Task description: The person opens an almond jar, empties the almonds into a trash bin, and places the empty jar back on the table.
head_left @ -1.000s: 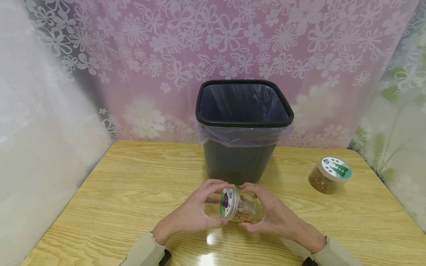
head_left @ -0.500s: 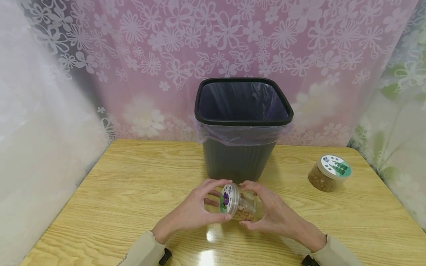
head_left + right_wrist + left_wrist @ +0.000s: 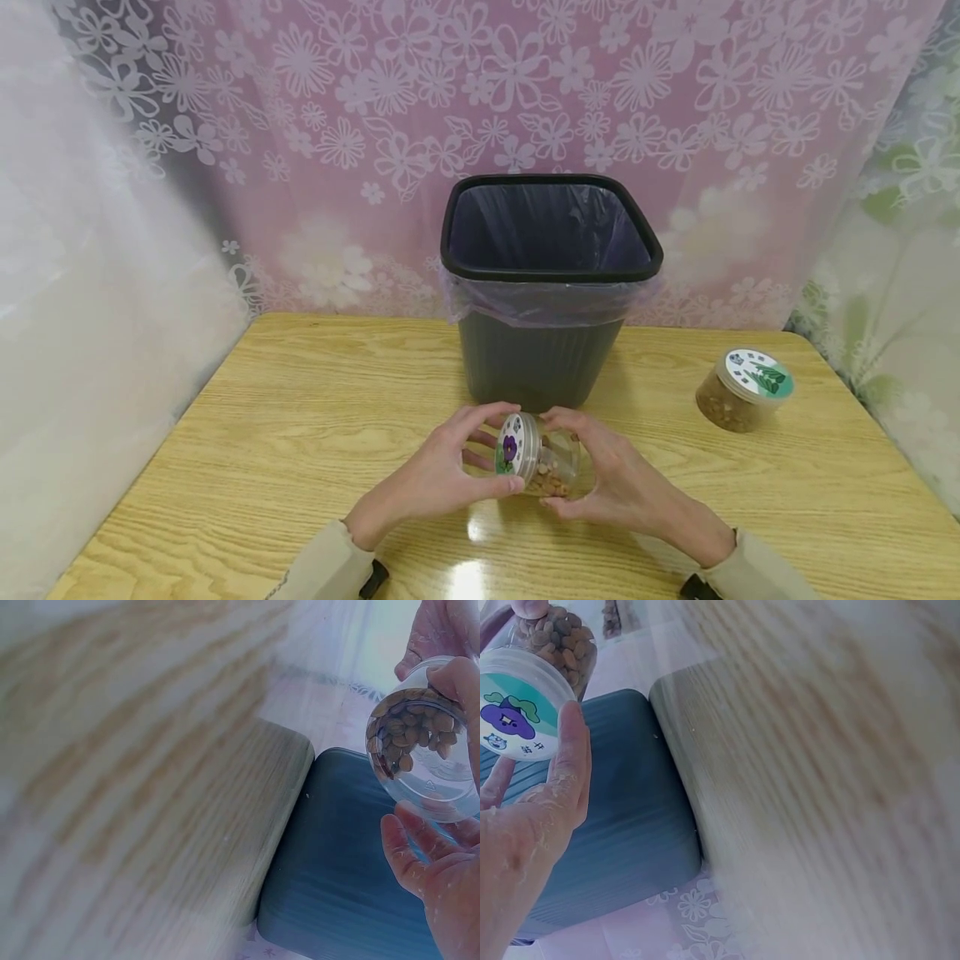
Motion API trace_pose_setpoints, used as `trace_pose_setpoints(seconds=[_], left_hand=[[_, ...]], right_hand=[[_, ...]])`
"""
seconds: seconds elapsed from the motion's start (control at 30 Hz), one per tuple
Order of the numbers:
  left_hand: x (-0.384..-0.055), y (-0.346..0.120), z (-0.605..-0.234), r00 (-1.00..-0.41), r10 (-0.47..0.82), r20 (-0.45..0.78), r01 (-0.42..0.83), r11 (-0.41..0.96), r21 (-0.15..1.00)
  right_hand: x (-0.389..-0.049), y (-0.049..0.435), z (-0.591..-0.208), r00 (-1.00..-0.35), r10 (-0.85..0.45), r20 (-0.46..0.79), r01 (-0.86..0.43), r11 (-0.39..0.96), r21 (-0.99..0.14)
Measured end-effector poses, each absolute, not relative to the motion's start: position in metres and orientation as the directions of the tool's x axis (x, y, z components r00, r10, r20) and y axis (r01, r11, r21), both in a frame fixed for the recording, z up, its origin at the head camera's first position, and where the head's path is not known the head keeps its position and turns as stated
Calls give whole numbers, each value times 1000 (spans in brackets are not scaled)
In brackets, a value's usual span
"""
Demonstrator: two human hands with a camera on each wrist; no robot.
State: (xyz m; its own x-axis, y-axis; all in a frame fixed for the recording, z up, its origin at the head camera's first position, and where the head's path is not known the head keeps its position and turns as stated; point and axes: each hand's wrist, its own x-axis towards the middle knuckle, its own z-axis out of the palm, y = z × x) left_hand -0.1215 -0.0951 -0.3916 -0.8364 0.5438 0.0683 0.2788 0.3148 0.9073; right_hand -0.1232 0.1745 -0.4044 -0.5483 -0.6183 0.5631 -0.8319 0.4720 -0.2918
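Note:
A clear plastic jar (image 3: 553,473) lies tipped on its side between my two hands, just above the table's middle. Almond-like nuts (image 3: 416,731) have slid to its lower side. My left hand (image 3: 442,471) grips the jar's lid (image 3: 511,450) at the left, thumb below and fingers over the top. That lid bears a white and green label with a purple cartoon picture, plainer in the left wrist view. On the other side, my right hand (image 3: 618,477) holds the jar's base between thumb and fingers. Some fingers are hidden behind the jar.
Behind the hands stands a dark square bin (image 3: 536,358) with a thin purple liner folded over its rim. A second lidded jar (image 3: 738,396) of brown pieces stands at the right on the wooden table (image 3: 322,392). Floral curtains (image 3: 360,158) surround it.
The left thumb has shifted a little upward along the lid's edge. The lid's label has turned slightly. My right hand keeps its hold on the base.

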Motion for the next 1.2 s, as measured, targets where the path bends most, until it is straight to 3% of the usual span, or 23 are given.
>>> trace_pose_setpoints(seconds=[0.43, 0.6, 0.87, 1.07, 1.2], left_hand=[[-123, -97, -388, -820, 565, 93, 312, 304, 900], [-125, -99, -389, -797, 579, 175, 381, 256, 889], [-125, -99, -389, -736, 631, 246, 458, 197, 867], [-124, -99, -388, -743, 629, 227, 453, 224, 863], [-123, -99, -387, -757, 622, 201, 435, 250, 865]], right_hand=[[-121, 175, -401, -597, -601, 532, -799, 504, -327], [-119, 175, -399, -615, -589, 524, -785, 517, -342], [-121, 176, -403, -577, -592, 562, -811, 494, -313], [-119, 175, -401, -612, -587, 530, -787, 520, -333], [-121, 175, -403, -580, -593, 558, -809, 501, -307]])
